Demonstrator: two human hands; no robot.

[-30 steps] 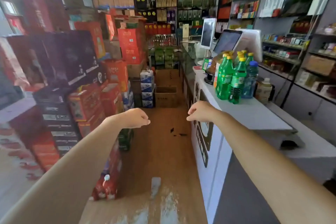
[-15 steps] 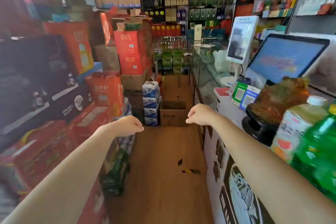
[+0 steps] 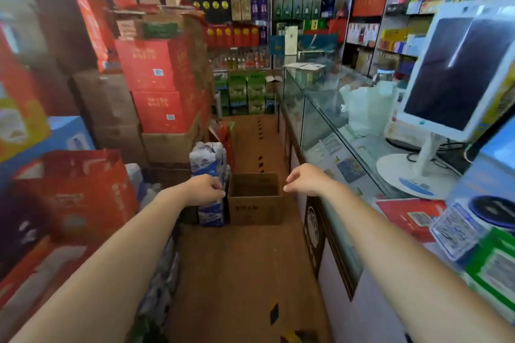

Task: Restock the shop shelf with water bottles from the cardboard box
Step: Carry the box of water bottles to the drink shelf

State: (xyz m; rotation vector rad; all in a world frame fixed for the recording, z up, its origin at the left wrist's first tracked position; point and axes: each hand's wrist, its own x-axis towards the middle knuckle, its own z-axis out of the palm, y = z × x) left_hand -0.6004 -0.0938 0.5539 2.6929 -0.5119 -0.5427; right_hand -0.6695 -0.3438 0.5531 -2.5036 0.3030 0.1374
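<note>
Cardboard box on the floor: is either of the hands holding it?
No. The cardboard box sits on the floor beyond both hands; left hand and right hand hold nothing.

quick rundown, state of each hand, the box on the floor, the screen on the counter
left hand: fingers loosely curled, holding nothing
right hand: fingers loosely curled, holding nothing
cardboard box: upright on the floor, top open, inside looks empty from here
screen: dark, tilted back on its white stand
</note>
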